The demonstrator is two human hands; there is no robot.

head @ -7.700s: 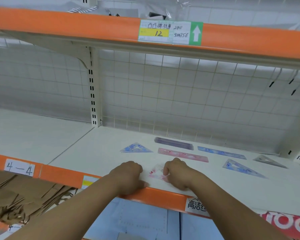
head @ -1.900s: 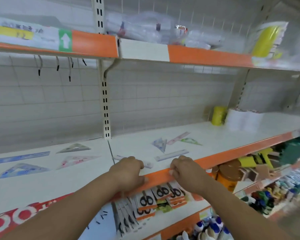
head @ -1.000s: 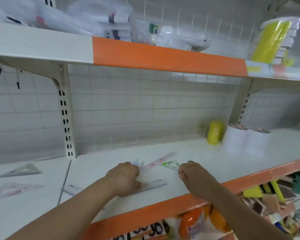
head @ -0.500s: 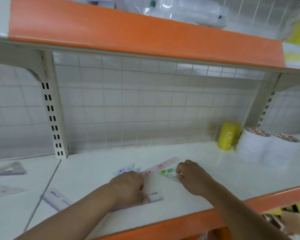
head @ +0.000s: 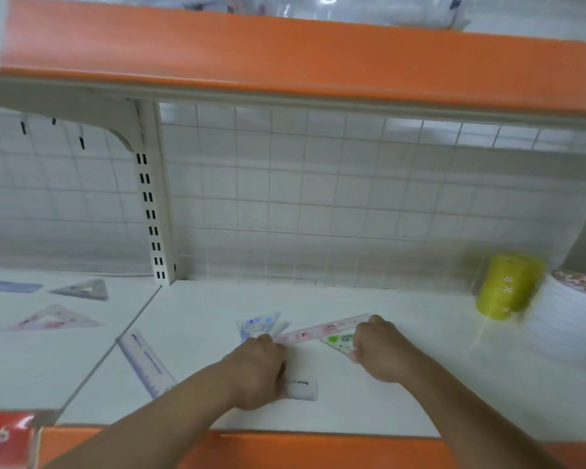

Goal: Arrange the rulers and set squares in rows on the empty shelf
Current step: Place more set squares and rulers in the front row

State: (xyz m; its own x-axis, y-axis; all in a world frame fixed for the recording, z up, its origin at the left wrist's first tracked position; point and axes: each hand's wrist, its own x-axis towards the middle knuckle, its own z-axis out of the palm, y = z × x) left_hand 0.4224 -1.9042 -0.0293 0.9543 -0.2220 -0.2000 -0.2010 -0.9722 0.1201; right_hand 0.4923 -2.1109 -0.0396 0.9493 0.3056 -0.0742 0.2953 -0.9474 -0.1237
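While pink ruler [head: 318, 331] lies slanted on shelf [head: 420, 401], left hand [head: 256, 370] grips near end, right hand [head: 383, 350] far end.

the left hand [head: 256, 374] hides most of a clear ruler [head: 302, 389].

Hardly anything legible. On red sticker [head: 4, 438] at left end of orange shelf-front strip [head: 318, 450]: white characters, cropped and blurred, unreadable. On clear plastic ruler [head: 301, 389] gripped by left hand [head: 256, 374]: one short line of small dark print near free end, too small to make out. On pale violet transparent ruler [head: 146, 365] lying aslant left of that hand: scale ticks along one long edge, digits undecipherable. On long pink ruler [head: 318, 331]: pink cartoon motifs and faint scale marks, unreadable. On green-printed transparent set square [head: 337, 341]: green heart shape beside tiny dark marks. On yellow cylindrical roll [head: 504, 286] at back right: small white marks down its side, blurred.
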